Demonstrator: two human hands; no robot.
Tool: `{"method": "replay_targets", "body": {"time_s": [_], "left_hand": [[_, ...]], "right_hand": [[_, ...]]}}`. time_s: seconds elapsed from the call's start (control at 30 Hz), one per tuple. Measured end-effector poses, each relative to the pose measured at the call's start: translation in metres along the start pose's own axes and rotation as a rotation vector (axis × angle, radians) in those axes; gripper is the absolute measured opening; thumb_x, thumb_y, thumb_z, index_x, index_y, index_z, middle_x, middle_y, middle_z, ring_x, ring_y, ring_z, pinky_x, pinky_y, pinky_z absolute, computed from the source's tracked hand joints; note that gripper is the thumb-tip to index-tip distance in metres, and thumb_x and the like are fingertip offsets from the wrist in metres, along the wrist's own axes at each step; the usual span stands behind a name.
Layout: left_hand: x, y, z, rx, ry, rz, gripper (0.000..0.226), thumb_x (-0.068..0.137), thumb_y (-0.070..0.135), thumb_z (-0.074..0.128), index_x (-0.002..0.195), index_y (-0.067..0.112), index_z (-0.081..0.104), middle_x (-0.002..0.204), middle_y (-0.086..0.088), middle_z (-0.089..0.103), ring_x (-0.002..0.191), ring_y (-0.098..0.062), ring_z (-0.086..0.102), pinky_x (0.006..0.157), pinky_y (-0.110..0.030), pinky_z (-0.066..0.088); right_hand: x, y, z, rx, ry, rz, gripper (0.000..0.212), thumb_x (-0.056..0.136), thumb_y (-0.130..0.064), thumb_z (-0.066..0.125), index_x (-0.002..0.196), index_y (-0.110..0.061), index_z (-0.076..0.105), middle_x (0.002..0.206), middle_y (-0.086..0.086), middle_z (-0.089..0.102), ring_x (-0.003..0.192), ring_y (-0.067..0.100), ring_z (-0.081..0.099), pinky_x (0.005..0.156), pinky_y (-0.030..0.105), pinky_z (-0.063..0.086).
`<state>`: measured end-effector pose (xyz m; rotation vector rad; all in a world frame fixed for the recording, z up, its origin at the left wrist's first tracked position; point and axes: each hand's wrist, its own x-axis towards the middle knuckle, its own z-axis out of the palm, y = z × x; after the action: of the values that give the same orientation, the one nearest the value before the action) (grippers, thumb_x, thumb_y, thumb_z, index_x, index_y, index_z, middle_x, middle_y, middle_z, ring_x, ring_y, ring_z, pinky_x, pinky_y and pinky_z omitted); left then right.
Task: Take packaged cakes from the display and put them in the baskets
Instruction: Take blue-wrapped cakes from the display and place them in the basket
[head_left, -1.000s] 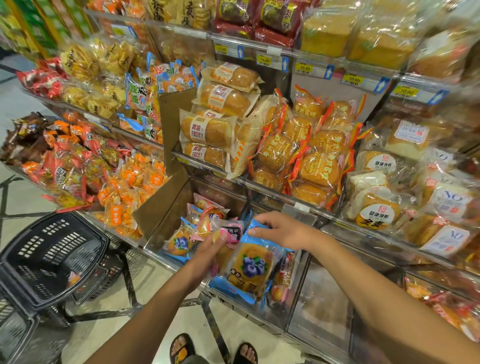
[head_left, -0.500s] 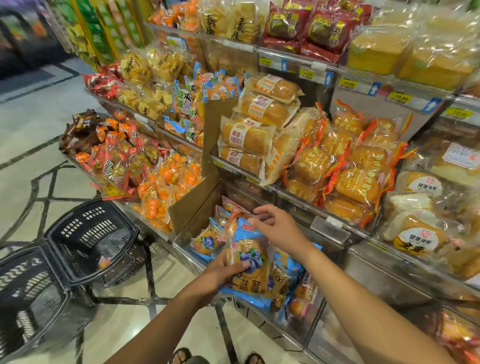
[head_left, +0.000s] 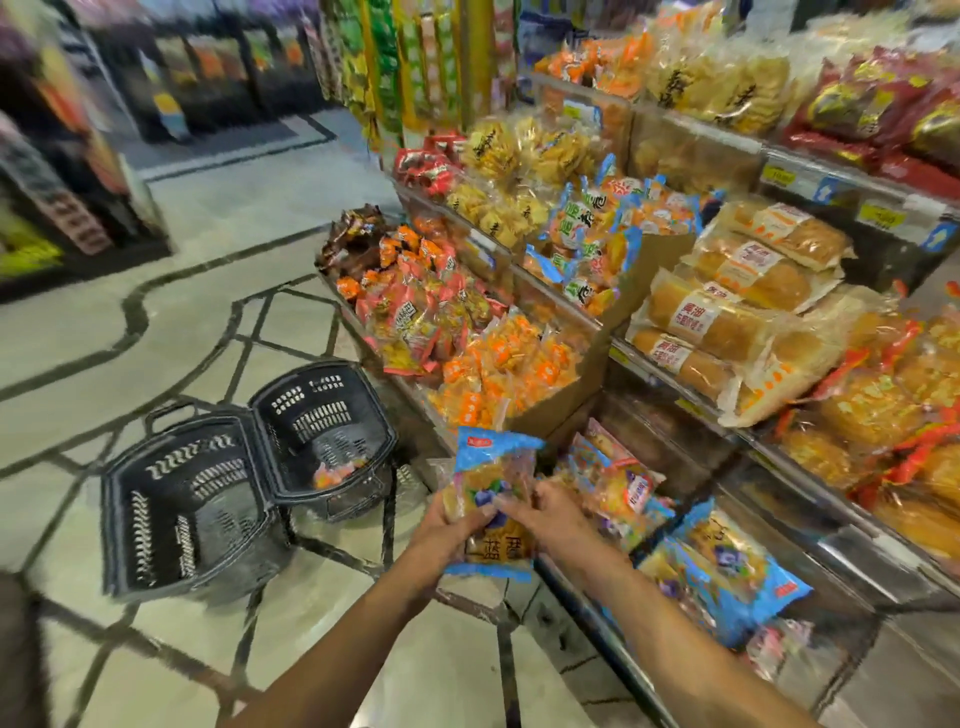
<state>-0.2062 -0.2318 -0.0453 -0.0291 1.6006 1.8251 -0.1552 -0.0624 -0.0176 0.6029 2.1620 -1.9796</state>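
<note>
A blue-wrapped blueberry cake (head_left: 491, 467) is held upright in front of the bottom shelf, clear of the display. My left hand (head_left: 447, 530) grips its lower left side and my right hand (head_left: 545, 514) holds its right edge. More blue-wrapped cakes (head_left: 727, 566) lie on the bottom shelf to the right. Two black baskets stand on the floor to the left: the nearer basket (head_left: 176, 509) and the farther basket (head_left: 322, 421), which has orange packets at its bottom.
Tiered metal shelves (head_left: 587, 317) with bread loaves (head_left: 727, 322), orange snack packets (head_left: 498, 364) and buns fill the right side. A cardboard divider (head_left: 561, 405) stands by the bottom shelf. Patterned tile floor (head_left: 182, 322) stretches left toward other blurred displays.
The view has swung left toward the baskets. Both hands have lifted the blue cake off the bottom shelf and brought it left, away from the display.
</note>
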Motion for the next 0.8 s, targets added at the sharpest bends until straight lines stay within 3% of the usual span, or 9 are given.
{"method": "replay_targets", "body": {"time_s": [0.07,0.2,0.27,0.33,0.4,0.5,0.6,0.73,0.8], "left_hand": [[-0.007,0.011,-0.036,0.001,0.035,0.025,0.070,0.083,0.027,0.086,0.141,0.008,0.052,0.126,-0.017,0.072,0.115,-0.036,0.070,0.098,-0.054,0.058],[-0.026,0.036,-0.113,-0.037,0.112,0.040,0.067,0.089,0.052,0.075,0.139,0.012,0.057,0.132,-0.019,0.068,0.119,-0.036,0.068,0.100,-0.058,0.055],[-0.034,0.049,-0.153,-0.102,0.177,0.000,0.059,0.096,0.058,0.058,0.133,0.013,0.066,0.127,-0.019,0.071,0.112,-0.033,0.072,0.091,-0.049,0.061],[-0.040,0.058,-0.192,-0.122,0.179,-0.027,0.060,0.104,0.060,0.036,0.131,0.016,0.068,0.119,-0.015,0.075,0.107,-0.030,0.075,0.078,-0.038,0.063],[-0.050,0.068,-0.225,-0.095,0.202,0.004,0.062,0.108,0.057,0.025,0.129,0.016,0.067,0.112,-0.012,0.078,0.100,-0.026,0.077,0.069,-0.031,0.062],[-0.055,0.076,-0.273,-0.068,0.275,0.024,0.062,0.106,0.058,0.026,0.128,0.016,0.065,0.109,-0.009,0.079,0.097,-0.024,0.077,0.069,-0.034,0.064],[-0.054,0.080,-0.316,-0.100,0.352,0.021,0.070,0.097,0.069,0.031,0.134,0.019,0.063,0.116,-0.009,0.077,0.106,-0.028,0.075,0.086,-0.050,0.063],[-0.041,0.081,-0.368,-0.164,0.488,0.009,0.061,0.098,0.064,0.037,0.126,0.017,0.065,0.100,-0.004,0.080,0.091,-0.022,0.078,0.071,-0.039,0.065],[-0.031,0.083,-0.394,-0.181,0.542,-0.017,0.063,0.096,0.064,0.039,0.122,0.014,0.066,0.100,-0.007,0.080,0.092,-0.026,0.078,0.078,-0.045,0.065]], "right_hand": [[0.014,-0.010,0.036,0.007,-0.039,0.009,0.033,0.086,-0.040,0.078,0.109,-0.017,0.074,0.104,0.001,0.078,0.102,0.020,0.073,0.090,0.039,0.059],[0.041,-0.029,0.110,0.017,-0.089,0.028,0.018,0.096,-0.018,0.070,0.112,-0.012,0.071,0.102,0.001,0.078,0.092,0.013,0.072,0.076,0.024,0.054],[0.056,-0.041,0.145,0.027,-0.121,0.047,0.018,0.096,-0.017,0.069,0.112,-0.008,0.070,0.099,0.005,0.077,0.089,0.018,0.071,0.074,0.026,0.056],[0.069,-0.054,0.178,0.051,-0.174,0.080,0.023,0.098,-0.020,0.067,0.117,-0.008,0.068,0.104,0.009,0.077,0.095,0.027,0.074,0.084,0.038,0.061],[0.083,-0.065,0.206,0.071,-0.206,0.094,0.024,0.098,-0.021,0.067,0.119,-0.009,0.066,0.106,0.009,0.078,0.097,0.026,0.075,0.085,0.040,0.062],[0.110,-0.072,0.244,0.072,-0.238,0.101,0.031,0.096,-0.026,0.070,0.122,-0.011,0.066,0.110,0.010,0.077,0.102,0.028,0.074,0.095,0.050,0.058],[0.142,-0.078,0.278,0.070,-0.270,0.110,0.032,0.095,-0.025,0.070,0.123,-0.009,0.065,0.113,0.014,0.076,0.106,0.033,0.072,0.100,0.057,0.053],[0.194,-0.081,0.319,0.052,-0.308,0.157,0.032,0.095,-0.023,0.069,0.122,-0.007,0.066,0.112,0.016,0.075,0.105,0.036,0.072,0.100,0.058,0.053],[0.224,-0.080,0.339,0.028,-0.318,0.174,0.032,0.094,-0.025,0.072,0.121,-0.008,0.067,0.110,0.016,0.076,0.105,0.035,0.072,0.100,0.059,0.052]]}}
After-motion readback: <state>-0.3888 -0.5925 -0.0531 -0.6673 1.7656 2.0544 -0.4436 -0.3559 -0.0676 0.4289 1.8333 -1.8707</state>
